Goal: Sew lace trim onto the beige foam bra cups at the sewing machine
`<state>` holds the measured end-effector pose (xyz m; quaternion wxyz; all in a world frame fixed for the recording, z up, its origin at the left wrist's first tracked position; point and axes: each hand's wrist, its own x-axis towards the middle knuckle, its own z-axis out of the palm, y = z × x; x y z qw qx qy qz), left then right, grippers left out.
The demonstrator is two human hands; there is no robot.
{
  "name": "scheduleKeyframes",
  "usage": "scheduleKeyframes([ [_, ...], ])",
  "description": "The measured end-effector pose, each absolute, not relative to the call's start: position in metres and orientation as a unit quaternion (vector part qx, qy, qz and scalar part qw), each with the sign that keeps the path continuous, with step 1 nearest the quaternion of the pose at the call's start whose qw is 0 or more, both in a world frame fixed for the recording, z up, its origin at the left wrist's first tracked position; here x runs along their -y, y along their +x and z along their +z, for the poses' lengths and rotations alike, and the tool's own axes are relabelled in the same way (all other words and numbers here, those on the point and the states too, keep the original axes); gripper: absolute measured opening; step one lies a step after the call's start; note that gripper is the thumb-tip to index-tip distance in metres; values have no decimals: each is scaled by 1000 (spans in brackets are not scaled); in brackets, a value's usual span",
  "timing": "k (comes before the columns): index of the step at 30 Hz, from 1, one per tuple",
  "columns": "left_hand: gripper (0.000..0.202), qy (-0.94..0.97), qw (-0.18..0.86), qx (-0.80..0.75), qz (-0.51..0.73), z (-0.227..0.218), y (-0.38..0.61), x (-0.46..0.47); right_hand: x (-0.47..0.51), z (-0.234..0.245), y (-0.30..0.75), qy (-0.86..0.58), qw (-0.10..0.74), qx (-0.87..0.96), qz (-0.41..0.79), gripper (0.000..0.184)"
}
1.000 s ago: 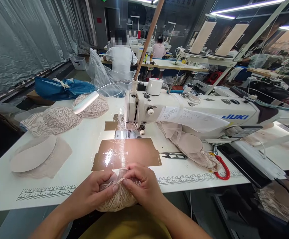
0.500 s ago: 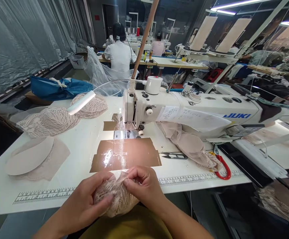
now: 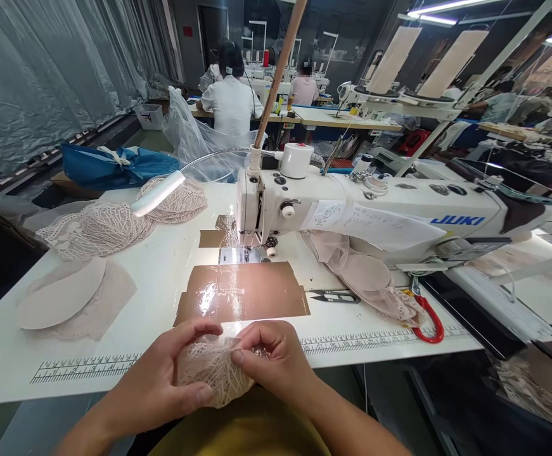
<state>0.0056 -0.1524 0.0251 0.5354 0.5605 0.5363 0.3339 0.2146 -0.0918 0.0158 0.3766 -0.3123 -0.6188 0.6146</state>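
A beige lace bra cup (image 3: 216, 375) is held between both hands at the table's front edge, over the lap. My left hand (image 3: 171, 373) is curved around its left side, thumb on the lace and fingers behind. With thumb and index finger, my right hand (image 3: 270, 354) pinches the cup's upper right edge, where some sheer fabric shows. Just beyond stands a white sewing machine (image 3: 371, 206); its needle area is lit above brown tape (image 3: 247, 291) on the table. What the left fingertips press on is hidden behind the cup.
Lace cups (image 3: 109, 228) are piled at the left, with a smooth cup piece on fabric (image 3: 61, 294) nearer. Thread snips (image 3: 335, 296), red-handled scissors (image 3: 430, 320) and a part-sewn bra (image 3: 364, 275) lie at the right. A lamp (image 3: 159, 193) overhangs the table. Co-workers (image 3: 232, 104) sit beyond.
My left hand's thumb and fingers have spread wider around the cup. The lace surface now faces up more smoothly, while my right hand keeps its pinch. The view has shifted slightly.
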Motion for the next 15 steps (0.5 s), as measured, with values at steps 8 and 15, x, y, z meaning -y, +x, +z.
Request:
scheduleKeyframes([
  [8,32,592,582,-488,272,32,22,142,96,21,214,-308,391,714,493,11],
  [15,27,586,585,-483,286,33,24,140,91,19,213,-316,424,722,445,14],
])
